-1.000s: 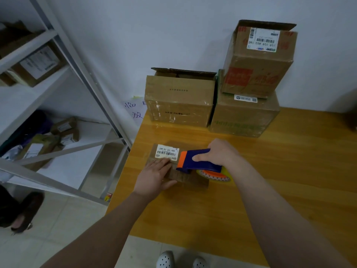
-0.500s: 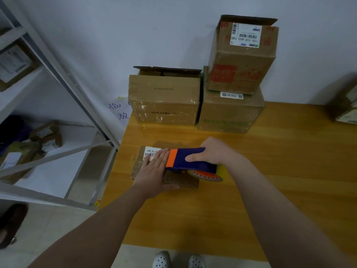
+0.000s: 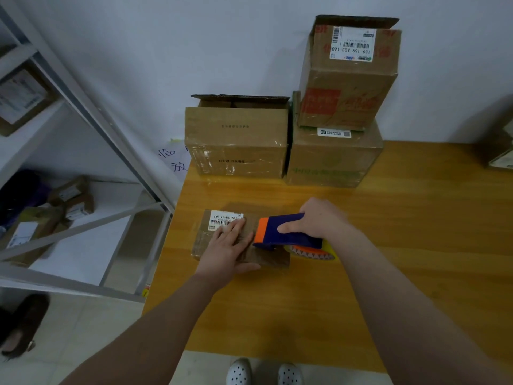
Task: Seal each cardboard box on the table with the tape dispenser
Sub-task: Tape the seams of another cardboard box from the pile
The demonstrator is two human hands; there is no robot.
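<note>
The right hand point(image 3: 319, 219) curls around the tape dispenser point(image 3: 288, 232), whose front end rests on the small flat box point(image 3: 273, 258) at the near left of the table point(image 3: 361, 287). The left hand point(image 3: 229, 252) presses flat on that box. This seal seems underway; the far open-flapped box point(image 3: 236, 145) and the stacked boxes point(image 3: 334, 159) likely remain.

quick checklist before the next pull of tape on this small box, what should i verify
1. Left hand pressing flat on the small box: ok.
2. Right hand gripping the tape dispenser: ok.
3. Dispenser's orange end over the box top: ok.
4. Tape stuck to the cardboard: cannot tell.
5. Left fingertips clear of the orange end: not ok, almost touching.
6. Box lying flat on the table: ok.
</note>
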